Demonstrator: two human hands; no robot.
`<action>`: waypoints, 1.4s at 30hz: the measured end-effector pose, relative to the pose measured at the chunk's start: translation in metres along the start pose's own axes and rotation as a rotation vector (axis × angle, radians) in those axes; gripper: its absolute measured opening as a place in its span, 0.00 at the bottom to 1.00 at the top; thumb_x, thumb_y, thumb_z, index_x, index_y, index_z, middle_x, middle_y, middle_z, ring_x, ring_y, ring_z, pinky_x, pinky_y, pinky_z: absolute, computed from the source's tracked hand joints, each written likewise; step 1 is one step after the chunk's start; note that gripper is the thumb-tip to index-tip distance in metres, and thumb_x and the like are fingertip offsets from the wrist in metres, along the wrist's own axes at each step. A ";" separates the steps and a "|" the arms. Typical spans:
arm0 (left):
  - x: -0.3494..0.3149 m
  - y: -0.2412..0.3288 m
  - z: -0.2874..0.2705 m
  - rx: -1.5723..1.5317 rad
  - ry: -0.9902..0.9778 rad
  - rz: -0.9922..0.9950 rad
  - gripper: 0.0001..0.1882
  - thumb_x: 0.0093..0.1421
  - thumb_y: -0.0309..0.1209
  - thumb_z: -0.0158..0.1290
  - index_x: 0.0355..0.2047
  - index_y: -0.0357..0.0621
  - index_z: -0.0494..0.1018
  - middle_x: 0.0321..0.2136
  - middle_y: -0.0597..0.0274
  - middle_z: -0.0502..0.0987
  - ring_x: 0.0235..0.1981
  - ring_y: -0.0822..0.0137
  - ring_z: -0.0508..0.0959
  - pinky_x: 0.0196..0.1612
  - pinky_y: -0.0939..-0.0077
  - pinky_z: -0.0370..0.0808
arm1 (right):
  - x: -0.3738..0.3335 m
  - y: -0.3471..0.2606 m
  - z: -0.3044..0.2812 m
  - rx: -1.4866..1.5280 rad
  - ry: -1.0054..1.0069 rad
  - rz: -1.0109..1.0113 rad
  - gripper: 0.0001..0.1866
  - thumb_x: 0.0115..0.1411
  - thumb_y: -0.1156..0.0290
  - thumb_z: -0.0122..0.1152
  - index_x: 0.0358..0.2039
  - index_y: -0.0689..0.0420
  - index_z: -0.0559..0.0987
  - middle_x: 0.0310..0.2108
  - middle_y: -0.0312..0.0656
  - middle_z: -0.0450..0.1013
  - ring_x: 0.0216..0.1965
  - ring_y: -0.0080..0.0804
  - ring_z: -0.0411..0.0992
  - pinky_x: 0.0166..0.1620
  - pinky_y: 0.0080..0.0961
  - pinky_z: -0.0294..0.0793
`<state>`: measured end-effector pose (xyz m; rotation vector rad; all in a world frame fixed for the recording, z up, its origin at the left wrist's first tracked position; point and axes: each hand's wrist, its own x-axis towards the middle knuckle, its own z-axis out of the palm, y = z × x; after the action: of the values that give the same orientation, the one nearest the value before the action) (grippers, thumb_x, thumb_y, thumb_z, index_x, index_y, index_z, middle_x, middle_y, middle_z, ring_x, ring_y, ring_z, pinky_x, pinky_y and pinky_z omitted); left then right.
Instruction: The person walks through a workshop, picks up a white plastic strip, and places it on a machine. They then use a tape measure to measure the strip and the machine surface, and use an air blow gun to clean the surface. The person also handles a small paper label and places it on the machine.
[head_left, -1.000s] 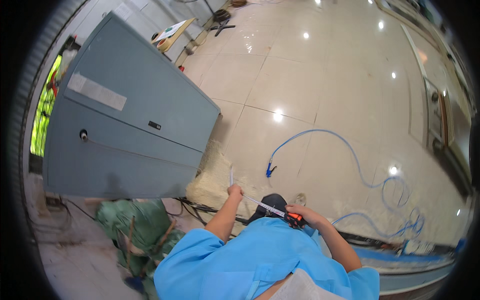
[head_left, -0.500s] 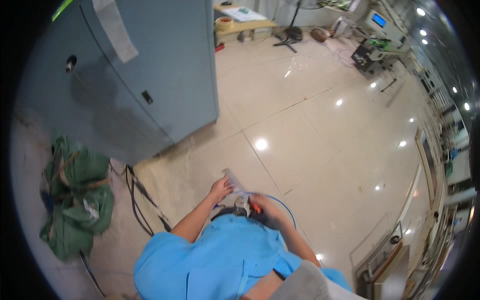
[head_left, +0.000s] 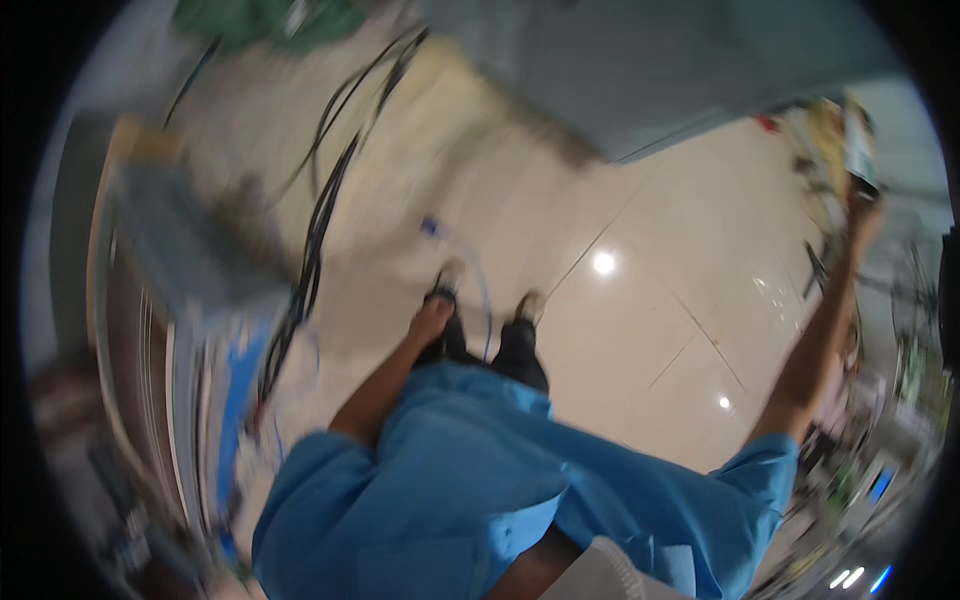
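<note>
My left hand (head_left: 431, 318) hangs in front of my dark trousers, near the left knee; its fingers are blurred and nothing clear shows in it. Far out to the right stretches my other arm, with my right hand (head_left: 864, 208) beside the cluttered table (head_left: 826, 140). Its fingers look closed at a small dark thing (head_left: 865, 187), too blurred to name, close to a white sheet (head_left: 858, 145). A thin blue hose (head_left: 484, 285) with a darker blue end (head_left: 430, 228) runs in front of my legs.
A large grey-blue cabinet (head_left: 680, 60) stands ahead. Black cables (head_left: 325, 220) run along the floor at left, near a grey box-like piece (head_left: 195, 240) and upright panels. A green cloth bundle (head_left: 265, 20) lies at the far left. Machines (head_left: 860, 490) stand at right.
The view has swung round to the right. My hands, earlier together on a blurred striped thing and an orange-red item, are now apart. My right arm has stretched far out to the table.
</note>
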<state>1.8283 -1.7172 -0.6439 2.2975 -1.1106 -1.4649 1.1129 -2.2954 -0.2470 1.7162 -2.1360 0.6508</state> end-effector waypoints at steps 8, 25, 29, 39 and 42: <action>-0.168 -0.064 0.139 -0.640 0.410 -0.564 0.19 0.68 0.42 0.56 0.47 0.38 0.79 0.38 0.58 0.84 0.38 0.66 0.83 0.45 0.68 0.79 | -0.005 -0.019 0.090 -0.022 0.482 -0.531 0.24 0.63 0.50 0.68 0.49 0.58 0.83 0.40 0.51 0.84 0.39 0.57 0.81 0.44 0.46 0.82; -0.086 -0.061 0.465 -0.495 0.228 -0.464 0.20 0.56 0.40 0.65 0.48 0.50 0.80 0.51 0.59 0.81 0.61 0.57 0.75 0.70 0.43 0.59 | -1.102 -0.227 0.678 -0.014 -1.816 -0.755 0.41 0.68 0.32 0.49 0.23 0.63 0.81 0.25 0.52 0.78 0.28 0.49 0.80 0.38 0.45 0.80; -0.115 -0.083 0.493 -0.694 0.405 -0.534 0.15 0.54 0.35 0.66 0.42 0.48 0.81 0.41 0.64 0.85 0.52 0.62 0.82 0.67 0.48 0.65 | -1.168 -0.257 0.720 0.168 -1.503 -0.267 0.28 0.62 0.45 0.67 0.27 0.62 0.80 0.24 0.43 0.79 0.21 0.32 0.79 0.23 0.32 0.78; -0.145 -0.085 0.457 -0.995 0.611 -0.659 0.14 0.59 0.32 0.63 0.45 0.45 0.79 0.43 0.56 0.82 0.48 0.53 0.82 0.59 0.57 0.74 | -1.101 -0.267 0.354 0.389 -2.079 -0.386 0.13 0.65 0.57 0.62 0.29 0.52 0.78 0.21 0.31 0.71 0.22 0.23 0.69 0.26 0.26 0.68; -0.170 -0.089 0.395 -0.881 1.036 -0.584 0.21 0.60 0.28 0.62 0.53 0.38 0.71 0.50 0.45 0.76 0.54 0.44 0.77 0.58 0.53 0.74 | -1.040 -0.288 0.216 0.285 -2.242 -0.080 0.08 0.64 0.64 0.67 0.33 0.52 0.77 0.22 0.33 0.72 0.18 0.17 0.64 0.19 0.19 0.62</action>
<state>1.4991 -1.4531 -0.7663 2.1638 0.4370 -0.4396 1.6336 -1.6021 -0.9246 3.0886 -2.5710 -2.2234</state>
